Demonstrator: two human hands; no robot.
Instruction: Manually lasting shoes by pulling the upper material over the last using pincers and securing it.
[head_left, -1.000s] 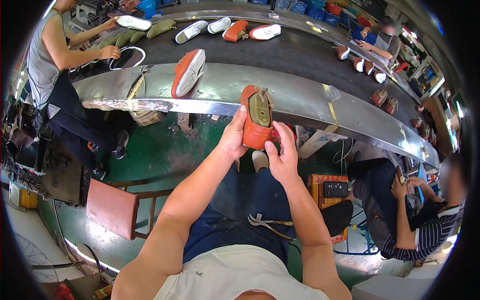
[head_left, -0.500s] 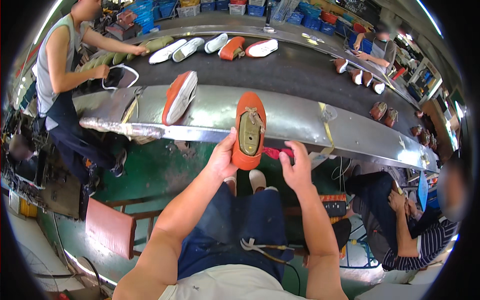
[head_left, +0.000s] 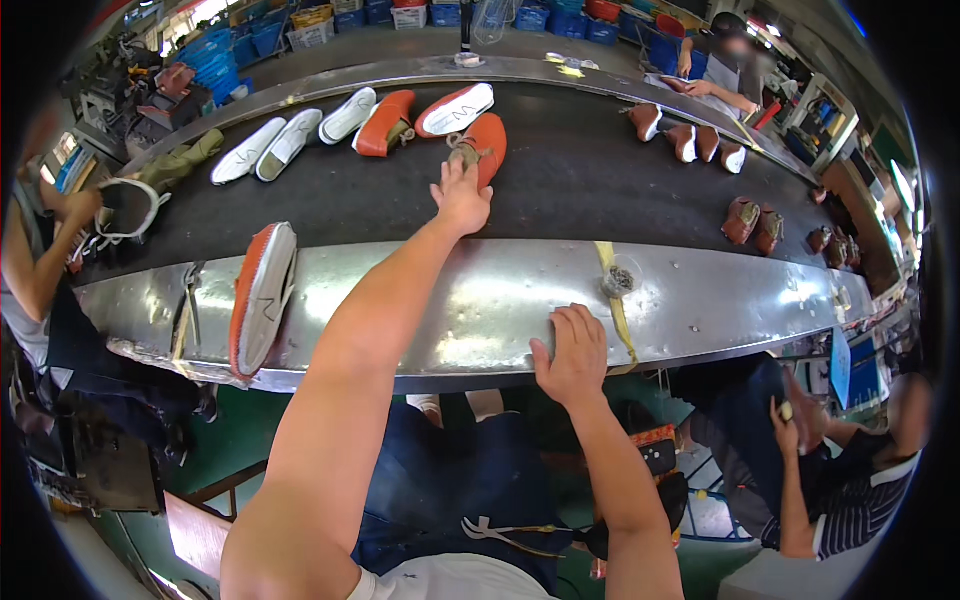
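Note:
Stretched over the dark belt, my left hand (head_left: 463,203) touches an orange lace-up shoe (head_left: 489,140) with spread fingers lying over its opening. Its heel end is hidden under the hand, and the toe points away from me. My right hand (head_left: 575,350) is open and bears nothing, fingers flat on the near metal ledge (head_left: 500,300). Beside the orange shoe lie a white-soled shoe (head_left: 456,110) and another orange shoe (head_left: 384,124). On the ledge to my left, one more orange shoe (head_left: 265,300) rests on its side, white sole facing right.
Several white-soled shoes (head_left: 290,145) line the belt (head_left: 590,180) at far left. Brown shoes (head_left: 683,141) stand at right. A yellow strap (head_left: 618,310) crosses the ledge by my right hand. People (head_left: 725,75) work across the belt, at left and at near right.
My left hand has carried the orange shoe forward from above the ledge's edge onto the belt. My right hand has come down onto the ledge. The view has shifted forward.

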